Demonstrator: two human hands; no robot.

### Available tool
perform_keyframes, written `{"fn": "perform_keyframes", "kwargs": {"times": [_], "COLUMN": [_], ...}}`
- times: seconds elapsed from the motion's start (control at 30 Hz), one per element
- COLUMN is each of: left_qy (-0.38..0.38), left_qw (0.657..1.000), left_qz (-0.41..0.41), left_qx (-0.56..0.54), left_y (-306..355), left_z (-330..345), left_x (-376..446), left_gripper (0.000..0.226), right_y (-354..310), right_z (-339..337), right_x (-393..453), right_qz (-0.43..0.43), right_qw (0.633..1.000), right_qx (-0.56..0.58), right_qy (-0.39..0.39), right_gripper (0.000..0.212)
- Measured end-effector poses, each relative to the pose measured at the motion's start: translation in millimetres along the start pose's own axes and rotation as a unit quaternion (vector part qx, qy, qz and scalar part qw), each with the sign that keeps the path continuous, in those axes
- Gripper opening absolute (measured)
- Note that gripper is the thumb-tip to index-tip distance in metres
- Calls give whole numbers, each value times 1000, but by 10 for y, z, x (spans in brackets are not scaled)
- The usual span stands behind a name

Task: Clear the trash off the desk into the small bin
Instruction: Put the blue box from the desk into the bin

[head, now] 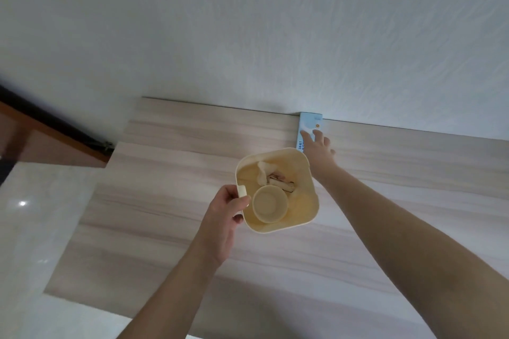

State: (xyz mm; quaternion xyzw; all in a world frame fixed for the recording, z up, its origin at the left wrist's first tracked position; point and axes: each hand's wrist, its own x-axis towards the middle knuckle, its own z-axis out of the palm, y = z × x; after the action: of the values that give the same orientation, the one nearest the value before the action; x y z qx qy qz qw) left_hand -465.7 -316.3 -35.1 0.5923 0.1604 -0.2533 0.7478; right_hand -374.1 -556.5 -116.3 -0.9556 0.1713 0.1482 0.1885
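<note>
A small cream bin (305,209) is held above the middle of the wooden desk (165,215). My left hand (223,217) grips its left rim by the small handle tab. Inside lie a paper cup (270,207), a crumpled tissue (263,176) and a dark-striped wrapper (365,183). At the desk's far edge against the wall lies a light blue carton (311,121). My right hand (318,147) reaches over it, fingers spread and touching its near part; I cannot tell whether it grips it.
A white textured wall (248,36) rises right behind the desk. To the left a glossy pale floor (35,215) lies below, with a dark skirting strip (55,121) and a brown surface at the far left.
</note>
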Motion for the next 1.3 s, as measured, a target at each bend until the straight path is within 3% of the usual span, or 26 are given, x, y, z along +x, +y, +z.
{"fn": "perform_keyframes", "kwargs": {"times": [0.23, 0.43, 0.6, 0.93, 1.07, 1.17, 1.3], "left_qy": [23, 33, 33, 10, 8, 7, -8], "left_qw": [1000, 999, 999, 1000, 999, 999, 999], "left_qz": [6, 19, 15, 0, 16, 25, 27], "left_qx": [-11, -8, -10, 21, 38, 39, 37], "left_y": [-29, -10, -39, -59, -50, -77, -105], "left_z": [29, -54, -101, 50, 127, 133, 100], "left_x": [-1, -39, -84, -164, -184, -202, -264], "left_gripper": [48, 54, 53, 49, 52, 40, 40], "right_y": [-29, 115, 327, 247, 134, 93, 18], "right_z": [289, 401, 244, -408, -801, -1052, -1136], "right_x": [222, 233, 75, -1025, -1714, -2164, -2553], "right_qz": [78, 101, 82, -11, -101, -138, -130], "right_qw": [997, 994, 995, 973, 952, 942, 962], "right_qx": [-14, -13, 25, 188, 193, 175, 126], "right_qy": [-10, 41, 52, 134, 215, 251, 203], "right_gripper": [83, 75, 77, 58, 58, 56, 54]}}
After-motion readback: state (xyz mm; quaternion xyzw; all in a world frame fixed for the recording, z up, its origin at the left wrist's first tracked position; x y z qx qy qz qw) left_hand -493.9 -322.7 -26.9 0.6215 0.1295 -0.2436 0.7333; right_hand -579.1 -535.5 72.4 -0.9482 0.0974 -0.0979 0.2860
